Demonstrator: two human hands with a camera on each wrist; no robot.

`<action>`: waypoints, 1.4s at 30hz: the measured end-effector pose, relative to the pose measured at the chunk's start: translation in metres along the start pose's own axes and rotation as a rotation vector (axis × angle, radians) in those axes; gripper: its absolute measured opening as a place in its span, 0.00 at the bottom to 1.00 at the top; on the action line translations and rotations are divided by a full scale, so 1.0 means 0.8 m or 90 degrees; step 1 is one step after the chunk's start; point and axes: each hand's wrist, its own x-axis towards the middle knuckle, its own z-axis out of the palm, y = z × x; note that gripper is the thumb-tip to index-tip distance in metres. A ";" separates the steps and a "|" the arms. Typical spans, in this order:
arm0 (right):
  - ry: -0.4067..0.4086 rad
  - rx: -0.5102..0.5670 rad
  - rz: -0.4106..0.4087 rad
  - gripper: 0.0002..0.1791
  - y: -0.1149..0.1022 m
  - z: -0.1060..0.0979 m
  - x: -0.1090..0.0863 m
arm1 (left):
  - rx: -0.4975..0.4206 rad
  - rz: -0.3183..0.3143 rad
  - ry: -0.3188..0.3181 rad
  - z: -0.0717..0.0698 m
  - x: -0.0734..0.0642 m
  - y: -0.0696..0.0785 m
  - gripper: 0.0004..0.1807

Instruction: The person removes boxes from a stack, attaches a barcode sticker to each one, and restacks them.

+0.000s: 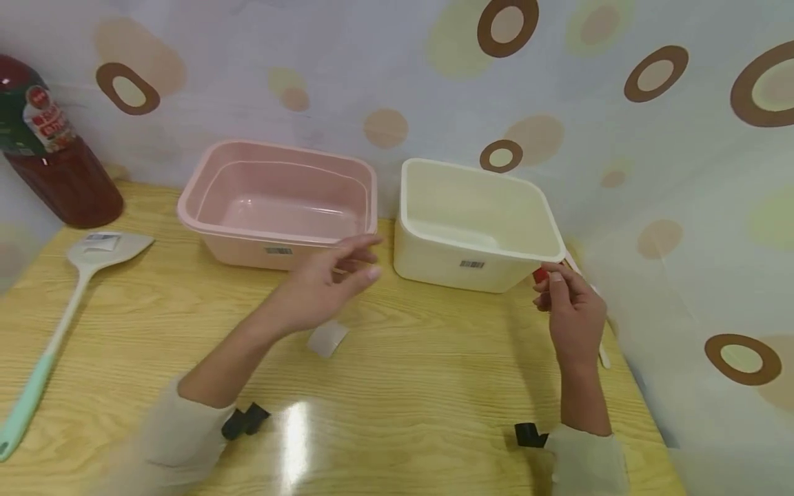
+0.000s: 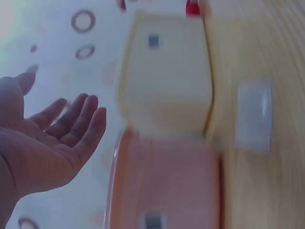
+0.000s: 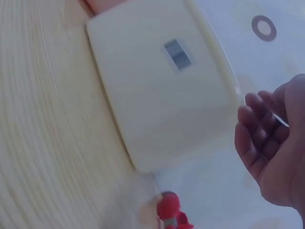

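Observation:
My left hand (image 1: 331, 279) hovers in front of the right end of a pink plastic basin (image 1: 273, 251), fingers loosely bent and nothing in its grasp. In the left wrist view that hand (image 2: 57, 138) shows its palm with the fingers spread apart. My right hand (image 1: 573, 310) is at the front right corner of a cream plastic basin (image 1: 446, 272), overlapping its rim in the head view. From the right wrist, the fingers (image 3: 248, 148) look loosely curled beside the rim, with no object gripped. Both basins stand upright, side by side, each with a barcode label.
A small red object (image 3: 169, 207) lies beside the cream basin, partly hidden by my right hand in the head view. Near it rests a thin pale stick (image 1: 604, 356). A white packet (image 1: 327, 338) lies mid-table. At left are a turner (image 1: 77, 293) and a dark red bottle (image 1: 74, 179).

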 end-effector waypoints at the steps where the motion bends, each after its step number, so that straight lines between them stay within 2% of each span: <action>1: 0.009 -0.017 0.011 0.16 -0.001 -0.006 0.005 | 0.008 -0.007 0.028 -0.017 -0.007 -0.003 0.28; 5: 0.039 -0.107 0.039 0.17 -0.004 -0.028 0.027 | 0.059 -0.081 0.157 -0.083 -0.035 -0.016 0.29; 9: 0.048 -0.156 0.054 0.19 -0.004 -0.045 0.044 | 0.119 -0.169 0.243 -0.140 -0.052 -0.037 0.32; 12: 0.038 -0.154 0.084 0.20 -0.002 -0.053 0.054 | 0.156 -0.192 0.279 -0.174 -0.060 -0.058 0.35; 15: 0.018 -0.154 0.117 0.21 0.004 -0.060 0.060 | 0.179 -0.200 0.284 -0.201 -0.067 -0.079 0.36; 17: -0.010 -0.154 0.130 0.23 0.008 -0.065 0.063 | 0.166 -0.204 0.274 -0.214 -0.071 -0.091 0.37; 19: -0.058 -0.177 0.127 0.26 0.012 -0.072 0.066 | 0.151 -0.213 0.265 -0.222 -0.073 -0.104 0.37; 24: -0.174 -0.226 0.112 0.31 0.020 -0.084 0.078 | 0.091 -0.240 0.273 -0.227 -0.078 -0.128 0.34; 28: -0.199 -0.167 0.142 0.32 0.024 -0.082 0.087 | 0.074 -0.264 0.288 -0.234 -0.081 -0.138 0.32; 32: -0.206 -0.090 0.186 0.33 0.025 -0.078 0.097 | 0.066 -0.279 0.267 -0.240 -0.077 -0.145 0.33; 35: -0.221 -0.077 0.197 0.34 0.024 -0.071 0.105 | 0.045 -0.278 0.243 -0.242 -0.070 -0.145 0.35; 42: -0.296 -0.105 0.200 0.38 0.019 -0.050 0.125 | 0.018 -0.269 0.211 -0.241 -0.047 -0.150 0.41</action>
